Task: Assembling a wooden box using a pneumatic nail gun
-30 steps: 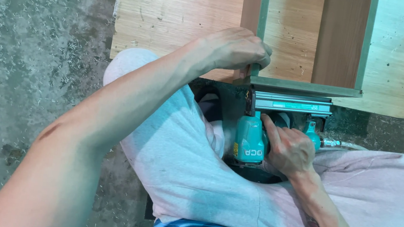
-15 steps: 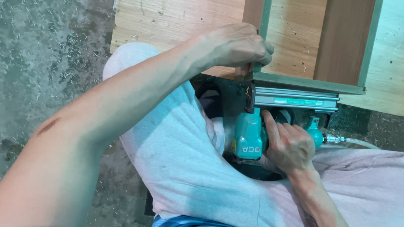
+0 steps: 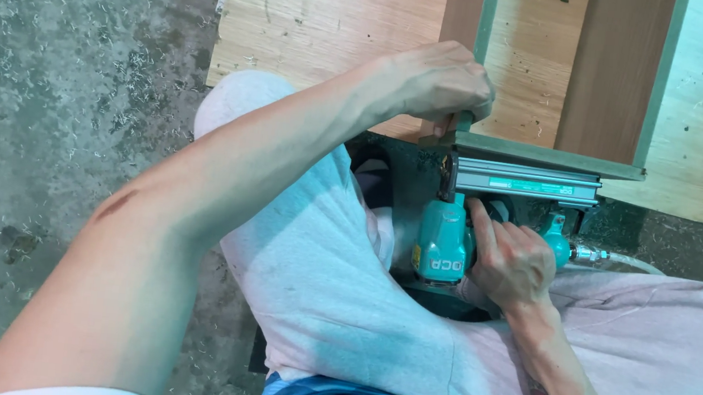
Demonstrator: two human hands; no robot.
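Green nail gun [image 3: 461, 235] lies between the person's knees in the head view, its long magazine running left to right and its nose pointing up at the green frame edge [image 3: 547, 155]. Right hand [image 3: 514, 263] is wrapped around the gun's handle. Left hand [image 3: 437, 85] grips the frame corner on the plywood board [image 3: 326, 21].
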